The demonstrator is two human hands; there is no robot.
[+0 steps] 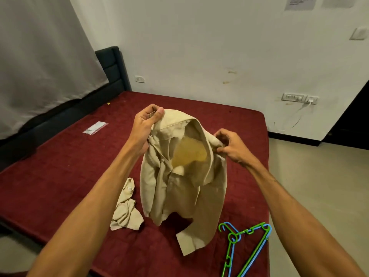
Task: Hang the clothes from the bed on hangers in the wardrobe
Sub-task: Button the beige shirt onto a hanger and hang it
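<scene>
Bed point(60, 176): left hand point(145, 124), right hand point(231, 146) grip one shirt point(179, 186); two hangers point(252, 255).

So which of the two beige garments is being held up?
The collared shirt, which the left hand and the right hand grip near its collar. The other, smaller beige piece lies crumpled on the red bed beside it, untouched.

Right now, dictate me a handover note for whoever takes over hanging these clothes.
Left hand grips the beige shirt at one shoulder; right hand pinches the other; shirt held up, lower end touching the bed.
Second beige garment lies crumpled on the bed; two hangers, green and blue, lie by the near right corner.
Done: nothing on a hanger.
Left: hanger both garments, carry to the wardrobe, not in view.
</scene>
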